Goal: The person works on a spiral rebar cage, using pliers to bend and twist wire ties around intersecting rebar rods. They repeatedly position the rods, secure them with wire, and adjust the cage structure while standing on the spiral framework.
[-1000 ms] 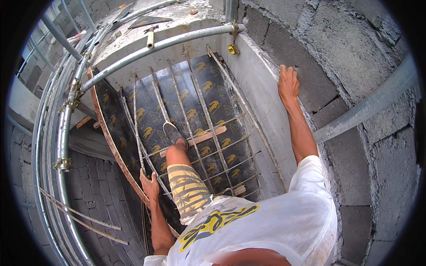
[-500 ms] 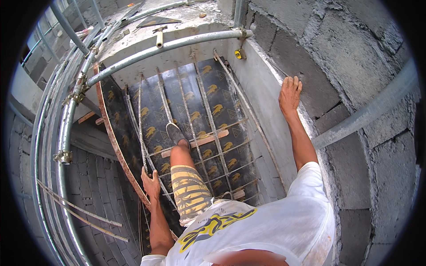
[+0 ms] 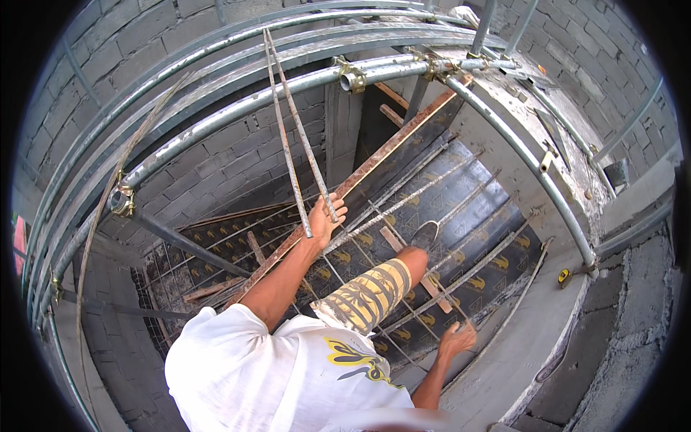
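My left hand (image 3: pixel 327 218) is open beneath the lower ends of two slender steel bars (image 3: pixel 296 155), its fingers bent up beside the right-hand bar. The bars cross in front of the hand, so I cannot tell how firmly it touches them. A rust-brown edge strip (image 3: pixel 410 135) on a dark panel runs just behind this hand. My right hand (image 3: pixel 458 337) is over the reinforcing-bar grid near the grey side wall, fingers loosely bent and apart, nothing visible in them. My shod foot (image 3: pixel 425 233) rests on the sloping black formwork panel (image 3: pixel 471 191), beside a wooden strip (image 3: pixel 425 277).
Scaffold pipes (image 3: pixel 205 122) with couplers curve along the left and far side. A hammer (image 3: pixel 547 160) lies on the far concrete ledge. The yellow tape measure (image 3: pixel 564 277) is at the right wall. Grey block walls (image 3: pixel 619 345) rise around the shaft.
My view has swung left. My left hand has left the bar it held by the panel and moved up to the two bars; my right hand has come off the wall top, down toward the grid.
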A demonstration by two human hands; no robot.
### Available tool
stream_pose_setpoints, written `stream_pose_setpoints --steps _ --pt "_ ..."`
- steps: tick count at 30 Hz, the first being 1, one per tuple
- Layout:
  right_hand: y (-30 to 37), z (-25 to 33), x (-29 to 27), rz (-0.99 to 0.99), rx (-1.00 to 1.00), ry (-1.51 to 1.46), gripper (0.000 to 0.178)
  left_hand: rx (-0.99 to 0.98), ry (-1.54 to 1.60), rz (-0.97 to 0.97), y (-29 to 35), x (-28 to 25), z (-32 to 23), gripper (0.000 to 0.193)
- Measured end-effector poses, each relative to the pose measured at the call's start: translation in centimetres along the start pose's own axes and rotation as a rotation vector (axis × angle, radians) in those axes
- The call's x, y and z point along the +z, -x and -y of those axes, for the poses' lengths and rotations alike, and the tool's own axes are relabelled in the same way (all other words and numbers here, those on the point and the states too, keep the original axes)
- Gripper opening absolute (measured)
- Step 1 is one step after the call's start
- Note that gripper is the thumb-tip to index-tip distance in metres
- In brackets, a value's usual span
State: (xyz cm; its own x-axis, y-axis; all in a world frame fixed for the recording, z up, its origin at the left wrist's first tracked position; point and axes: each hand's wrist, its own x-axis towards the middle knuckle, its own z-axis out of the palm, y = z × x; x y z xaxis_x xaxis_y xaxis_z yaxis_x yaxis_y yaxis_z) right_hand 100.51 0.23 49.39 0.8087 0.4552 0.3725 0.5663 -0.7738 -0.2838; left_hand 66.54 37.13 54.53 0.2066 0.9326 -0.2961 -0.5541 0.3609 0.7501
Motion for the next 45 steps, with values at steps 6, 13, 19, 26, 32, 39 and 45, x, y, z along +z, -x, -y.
stream_pose_setpoints --steps 6,13,19,26,32,39,45 --pt "6.4 8.0 4.2 0.451 0.050 -0.404 0.033 0.253 -0.072 0.066 6.1 0.6 -13.5 0.063" --pt "6.2 8.0 3.6 0.545 0.014 -0.633 0.028 0.240 -0.032 0.042 3.6 4.5 -21.4 0.056" --pt "8.7 3.1 2.8 0.551 0.069 -0.538 0.024 0.172 -0.106 0.020 -0.6 4.2 -25.3 0.037" --pt "12.2 1.1 2.2 0.543 0.126 -0.517 0.027 0.389 -0.337 -0.085 0.1 4.7 -25.7 0.024" --pt "9.9 5.4 -0.5 0.598 0.256 -0.701 0.029 0.584 -0.557 -0.153 13.6 6.3 -21.5 0.030" --pt "-3.1 19.0 -12.8 0.429 -0.166 -1.231 0.043 0.966 -0.564 0.014 22.1 16.5 -17.6 0.038" --pt "-10.2 26.9 -29.2 0.158 -0.688 -1.521 0.060 0.800 -0.359 0.513 24.1 23.8 -7.9 0.038"
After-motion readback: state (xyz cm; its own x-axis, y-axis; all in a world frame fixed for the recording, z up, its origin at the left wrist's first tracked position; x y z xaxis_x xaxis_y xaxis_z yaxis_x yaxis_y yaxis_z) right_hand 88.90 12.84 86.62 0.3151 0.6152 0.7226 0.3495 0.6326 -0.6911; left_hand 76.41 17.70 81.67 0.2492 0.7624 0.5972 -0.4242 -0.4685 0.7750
